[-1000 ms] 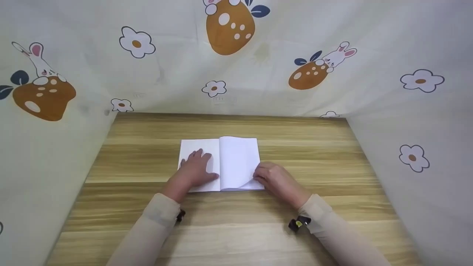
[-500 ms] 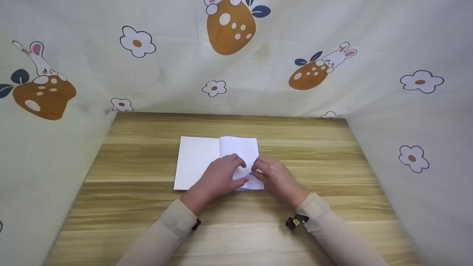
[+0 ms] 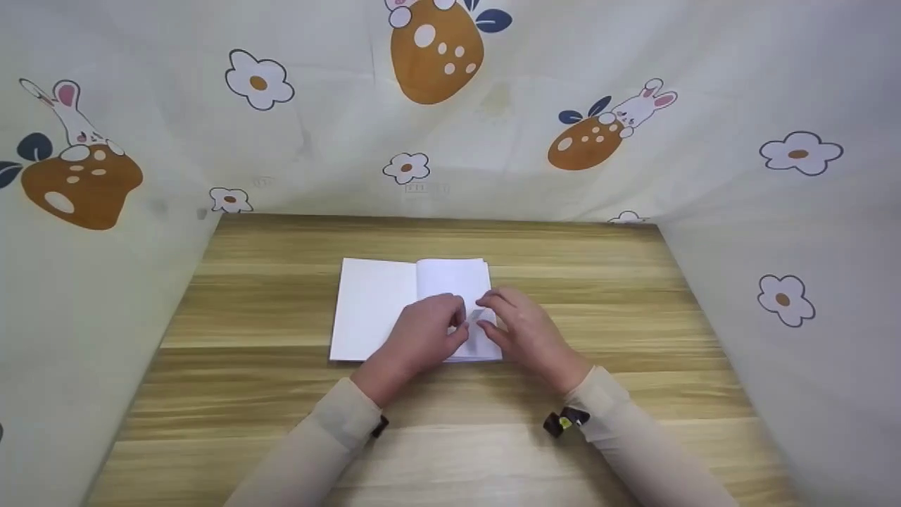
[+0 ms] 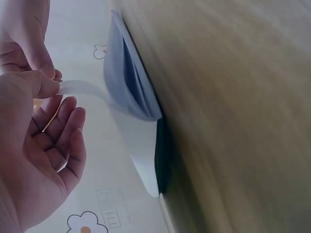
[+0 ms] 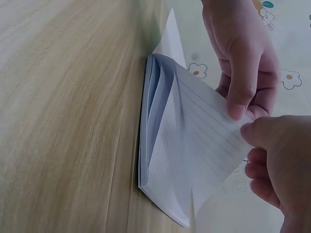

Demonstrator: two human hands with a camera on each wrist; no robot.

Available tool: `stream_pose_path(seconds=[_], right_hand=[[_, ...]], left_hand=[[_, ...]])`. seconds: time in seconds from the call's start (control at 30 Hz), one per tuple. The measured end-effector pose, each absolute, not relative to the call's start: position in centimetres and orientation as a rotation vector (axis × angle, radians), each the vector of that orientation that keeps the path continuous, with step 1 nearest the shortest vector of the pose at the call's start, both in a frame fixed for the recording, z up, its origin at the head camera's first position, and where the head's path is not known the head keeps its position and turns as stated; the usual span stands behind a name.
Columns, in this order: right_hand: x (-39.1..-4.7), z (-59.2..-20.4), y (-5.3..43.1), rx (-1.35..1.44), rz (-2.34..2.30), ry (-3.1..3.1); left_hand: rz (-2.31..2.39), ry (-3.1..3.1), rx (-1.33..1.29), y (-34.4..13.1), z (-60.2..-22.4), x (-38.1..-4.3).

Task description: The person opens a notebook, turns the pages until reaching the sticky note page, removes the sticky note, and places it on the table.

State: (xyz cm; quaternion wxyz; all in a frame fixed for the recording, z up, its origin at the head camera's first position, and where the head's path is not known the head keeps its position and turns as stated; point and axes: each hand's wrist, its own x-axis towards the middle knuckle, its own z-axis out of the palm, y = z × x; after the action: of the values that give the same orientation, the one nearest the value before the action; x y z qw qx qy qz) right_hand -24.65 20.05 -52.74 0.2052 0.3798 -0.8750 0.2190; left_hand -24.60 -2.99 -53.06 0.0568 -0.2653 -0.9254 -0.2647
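Observation:
A white book point(image 3: 373, 303) lies open on the wooden table, and both hands are over its right half. One page point(image 5: 209, 126) with faint ruled lines is raised and curved off the stack. My left hand point(image 3: 422, 327) pinches this page near its free edge with thumb and fingers. From the right, my right hand point(image 3: 531, 334) holds the same edge, its thumb tip close to the left thumb. In the left wrist view the page looks like a thin strip running to the left hand point(image 4: 39, 145). The contact of the right index finger is partly hidden.
The wooden table point(image 3: 246, 303) extends around the book. A pale patterned curtain point(image 3: 338, 134) stands along the back and both sides. A black band point(image 3: 566, 421) sits at the right wrist, and light sleeves point(image 3: 345, 415) cover both forearms.
My left hand has left the left-hand page, moved right across the book and taken hold of the raised page. The right hand has shifted slightly upward, lifting the page edge.

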Motion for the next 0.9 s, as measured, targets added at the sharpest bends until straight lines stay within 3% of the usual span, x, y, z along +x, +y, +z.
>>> stream_pose_path(seconds=[0.33,0.9], right_hand=[[-24.9,-53.3,21.4,0.876,0.658,-2.534],[-24.9,-56.2,20.8,0.835,0.524,-2.968]], left_hand=[[-0.821,-2.87,-0.762,-4.7,-51.2,-24.6],[-0.731,-2.905,-0.766,-8.6,-47.8,-23.2]])
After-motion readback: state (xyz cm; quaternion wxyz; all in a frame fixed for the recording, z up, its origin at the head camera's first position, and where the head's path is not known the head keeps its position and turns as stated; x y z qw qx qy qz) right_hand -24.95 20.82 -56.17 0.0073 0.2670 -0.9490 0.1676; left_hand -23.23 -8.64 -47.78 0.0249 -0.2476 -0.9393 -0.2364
